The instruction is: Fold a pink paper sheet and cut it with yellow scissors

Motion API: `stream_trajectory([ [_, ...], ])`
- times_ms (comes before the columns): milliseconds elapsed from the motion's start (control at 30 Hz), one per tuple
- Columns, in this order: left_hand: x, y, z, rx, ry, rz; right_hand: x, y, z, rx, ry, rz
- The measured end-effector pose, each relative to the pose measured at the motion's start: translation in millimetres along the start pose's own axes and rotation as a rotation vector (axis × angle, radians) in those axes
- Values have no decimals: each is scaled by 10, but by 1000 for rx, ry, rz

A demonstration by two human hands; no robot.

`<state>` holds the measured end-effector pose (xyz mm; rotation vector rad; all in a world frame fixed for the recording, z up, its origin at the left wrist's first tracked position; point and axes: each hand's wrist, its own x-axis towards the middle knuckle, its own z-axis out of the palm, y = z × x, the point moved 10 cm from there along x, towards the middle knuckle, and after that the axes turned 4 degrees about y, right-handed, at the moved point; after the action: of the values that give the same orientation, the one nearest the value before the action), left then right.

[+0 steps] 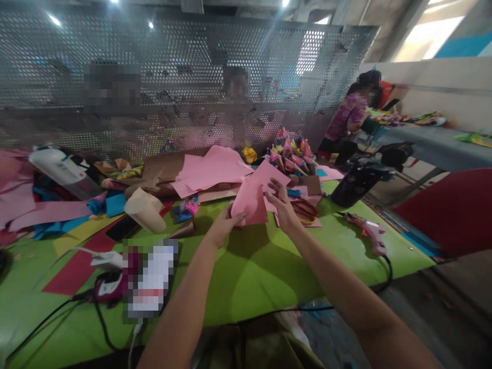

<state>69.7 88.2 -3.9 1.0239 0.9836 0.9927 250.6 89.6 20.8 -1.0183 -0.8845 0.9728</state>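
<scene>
A sheet of pink paper (249, 202), curved over at its left side, is pinched at the lower left by my left hand (226, 221). My right hand (281, 204) is beside the sheet's right edge with its fingers spread apart; whether a fingertip touches the paper is hard to tell. Behind the sheet lies a stack of pink paper (215, 166). To the right of my right hand are a brownish ring-shaped band (306, 211) and more pink pieces. A small blue and pink crumpled bundle (186, 209) sits left of my left hand.
A glue gun (367, 230) and a dark bottle (359, 182) occupy the right side. A beige paper roll (145, 209), a phone (152, 279) and a corded power strip (111, 287) are on the left. Small paper cones (294, 154) are piled before a perforated metal screen (184, 87). A person sits far right.
</scene>
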Motion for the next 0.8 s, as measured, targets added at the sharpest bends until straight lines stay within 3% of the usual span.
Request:
stream_trajectory([
  [67,1,-1,-24,-34,27,-9,-14,-2,2,-15,-10,4],
  [233,-7,-1,11,-69,-5,-2,-16,153,74,90,-81,175],
  [367,21,-28,-44,-23,49,11,-21,183,133,129,-134,223],
  [800,74,57,-152,95,92,131,50,277,-38,174,28,218],
])
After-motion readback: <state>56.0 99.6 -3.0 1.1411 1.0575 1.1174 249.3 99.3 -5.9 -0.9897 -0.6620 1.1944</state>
